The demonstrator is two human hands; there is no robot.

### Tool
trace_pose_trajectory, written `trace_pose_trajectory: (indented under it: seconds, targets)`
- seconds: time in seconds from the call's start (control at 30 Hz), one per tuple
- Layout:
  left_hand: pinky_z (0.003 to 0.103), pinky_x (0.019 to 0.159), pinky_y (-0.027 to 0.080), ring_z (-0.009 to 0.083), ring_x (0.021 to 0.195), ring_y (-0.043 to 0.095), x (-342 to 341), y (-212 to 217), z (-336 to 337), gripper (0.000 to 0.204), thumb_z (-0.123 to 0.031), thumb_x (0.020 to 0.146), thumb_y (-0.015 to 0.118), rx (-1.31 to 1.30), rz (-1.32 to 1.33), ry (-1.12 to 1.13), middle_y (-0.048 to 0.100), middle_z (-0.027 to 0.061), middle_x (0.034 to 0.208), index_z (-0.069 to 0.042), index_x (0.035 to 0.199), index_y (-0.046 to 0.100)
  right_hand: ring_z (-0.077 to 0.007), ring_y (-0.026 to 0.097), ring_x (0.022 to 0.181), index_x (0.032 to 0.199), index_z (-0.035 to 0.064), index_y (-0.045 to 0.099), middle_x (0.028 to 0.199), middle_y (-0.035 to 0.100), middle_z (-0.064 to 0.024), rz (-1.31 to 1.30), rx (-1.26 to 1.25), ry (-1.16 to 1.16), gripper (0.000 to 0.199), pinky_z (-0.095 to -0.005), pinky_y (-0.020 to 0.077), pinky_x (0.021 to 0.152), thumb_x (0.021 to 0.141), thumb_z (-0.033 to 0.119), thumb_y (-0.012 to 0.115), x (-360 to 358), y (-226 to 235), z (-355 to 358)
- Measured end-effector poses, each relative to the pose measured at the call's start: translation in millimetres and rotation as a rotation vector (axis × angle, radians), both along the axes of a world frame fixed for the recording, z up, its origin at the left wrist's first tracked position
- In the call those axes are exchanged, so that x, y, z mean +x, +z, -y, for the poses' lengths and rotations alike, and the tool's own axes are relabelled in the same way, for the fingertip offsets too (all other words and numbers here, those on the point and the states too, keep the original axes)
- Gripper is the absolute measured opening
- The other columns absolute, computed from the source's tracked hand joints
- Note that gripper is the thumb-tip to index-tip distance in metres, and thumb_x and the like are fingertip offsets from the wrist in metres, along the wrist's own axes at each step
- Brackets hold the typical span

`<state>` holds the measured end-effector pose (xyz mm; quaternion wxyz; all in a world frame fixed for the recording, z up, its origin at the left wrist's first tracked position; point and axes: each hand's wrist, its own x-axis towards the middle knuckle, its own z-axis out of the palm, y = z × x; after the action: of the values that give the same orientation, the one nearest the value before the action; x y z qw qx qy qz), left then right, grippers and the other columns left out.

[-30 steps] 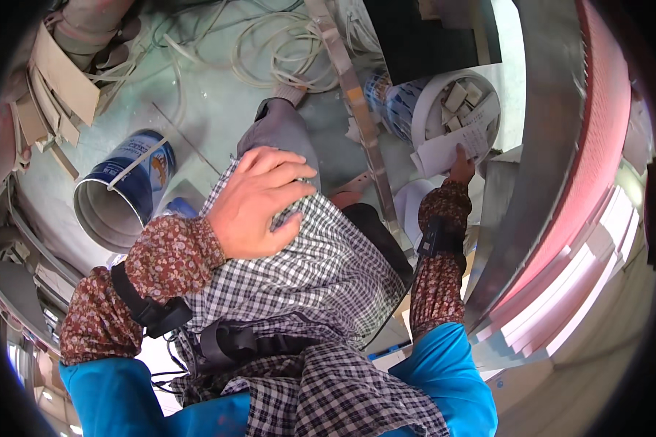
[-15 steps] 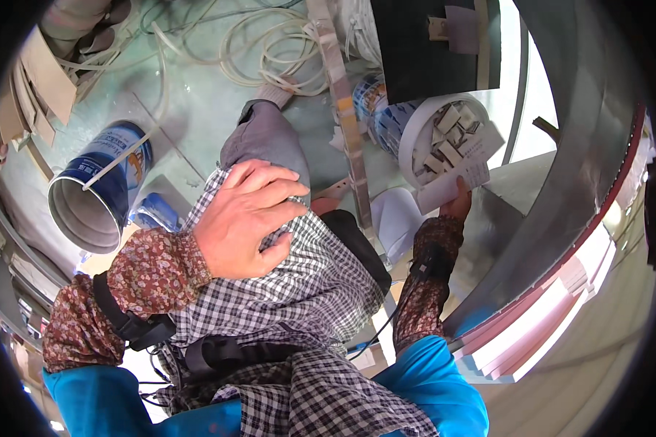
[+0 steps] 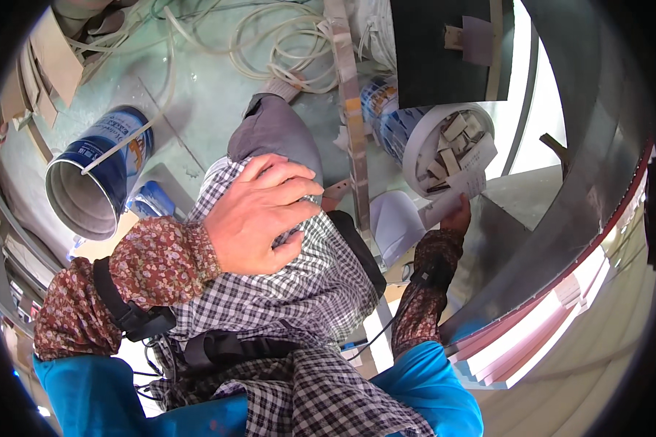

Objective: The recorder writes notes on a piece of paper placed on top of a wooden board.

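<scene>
My left hand [image 3: 259, 211] lies flat, fingers apart, on my raised knee, which is covered by a black-and-white checked cloth [image 3: 291, 284] over grey trousers [image 3: 277, 131]. My right hand [image 3: 459, 217] reaches down to the right and grips a rolled white paper [image 3: 455, 197]. The paper's end touches the rim of a white bucket [image 3: 415, 164] filled with several small wooden blocks. Most of the right hand's fingers are hidden behind the paper.
An empty blue-and-white can [image 3: 95, 182] lies on its side at the left. Coiled pale hose [image 3: 270, 44] lies on the green floor [image 3: 197, 95]. A wooden slat [image 3: 353, 124] runs down the middle. A curved grey metal sheet [image 3: 561, 218] stands at the right.
My right hand with the paper has stayed by the bucket while the view shifted; the left hand slid slightly along the knee and keeps resting there.
</scene>
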<state>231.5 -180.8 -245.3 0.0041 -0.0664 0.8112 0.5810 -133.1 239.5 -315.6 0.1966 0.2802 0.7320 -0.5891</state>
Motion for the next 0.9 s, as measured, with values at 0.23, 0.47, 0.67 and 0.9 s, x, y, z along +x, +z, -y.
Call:
trace_pose_trajectory:
  seconds: [0.23,0.47,0.67,0.9]
  targets:
    - [0.052,0.111,0.032,0.0284,0.127,0.050,0.0,1.2,0.7,0.034,-0.016,0.073,0.069,0.005,0.004,-0.002,0.063,0.0090,0.124,-0.006,0.106,0.071,-0.0247,0.064,0.095,0.112,0.0077,0.062,0.099,0.067,-0.0076,0.119,-0.040,-0.006,0.027,-0.0424,0.0536,0.087,0.093,0.027,0.064,0.2,12.3,-19.3]
    - [0.051,0.110,0.033,0.0281,0.126,0.051,1.5,2.7,1.1,0.033,-0.015,0.073,0.069,0.007,-0.002,0.015,0.064,0.0081,0.123,-0.006,0.104,0.071,-0.0242,0.066,0.094,0.109,0.0069,0.065,0.099,0.069,-0.0078,0.113,-0.060,0.018,0.025,-0.0415,0.0539,0.087,0.095,0.027,0.061,-1.1,10.1,-22.9]
    - [0.052,0.110,0.033,0.0287,0.126,0.051,4.4,2.3,1.0,0.033,-0.015,0.074,0.068,0.003,-0.014,0.017,0.063,0.0084,0.123,-0.006,0.105,0.070,-0.0254,0.064,0.106,0.120,0.0049,0.061,0.110,0.067,-0.0097,0.088,-0.011,-0.003,0.034,-0.0413,0.0531,0.093,0.095,0.028,0.060,1.5,-4.5,1.1]
    - [0.052,0.111,0.031,0.0286,0.128,0.051,4.8,7.8,5.3,0.032,-0.019,0.078,0.068,0.021,-0.015,0.008,0.063,0.0100,0.123,-0.005,0.107,0.070,-0.0255,0.062,0.108,0.131,0.0042,0.058,0.123,0.064,-0.0113,-0.181,0.578,0.147,0.046,-0.0408,0.0524,0.088,0.089,0.021,0.069,-14.0,-36.4,5.8]
